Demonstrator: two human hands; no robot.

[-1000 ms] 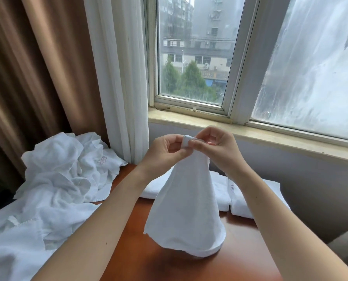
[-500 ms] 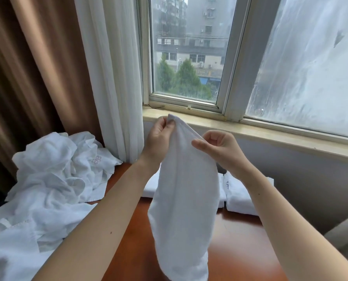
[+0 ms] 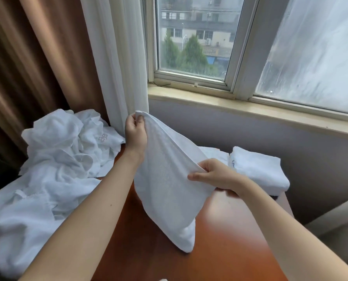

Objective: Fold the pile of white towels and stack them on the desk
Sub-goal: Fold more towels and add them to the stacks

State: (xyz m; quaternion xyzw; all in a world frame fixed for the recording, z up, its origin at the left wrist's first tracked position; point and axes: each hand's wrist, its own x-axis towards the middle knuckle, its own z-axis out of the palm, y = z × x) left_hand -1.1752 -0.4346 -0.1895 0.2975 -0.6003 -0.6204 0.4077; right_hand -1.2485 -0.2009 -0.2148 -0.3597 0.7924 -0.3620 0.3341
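The desk [image 3: 219,250] is lying nearest me, its brown top showing bare below my forearms. The towel [image 3: 169,179] is hanging above it, with the lower end reaching down to the wood; I cannot tell whether it is touching. My right hand [image 3: 215,175] is pinching one edge of the cloth low and to the right, thumb and curled fingers closed on it. My left hand [image 3: 135,132] is pinching the top corner, raised higher and farther out, fingers closed on the fabric.

I judge that I am holding the hands apart to stretch that edge taut, so the cloth hangs flat for a fold.

Beyond my right hand, the folded towels [image 3: 258,171] are sitting at the desk's far right, presumably clear of the working space. The unfolded pile [image 3: 57,159] is lying crumpled at the left, near my left arm. Behind it, a white curtain [image 3: 118,57] is hanging beside the window [image 3: 193,37].
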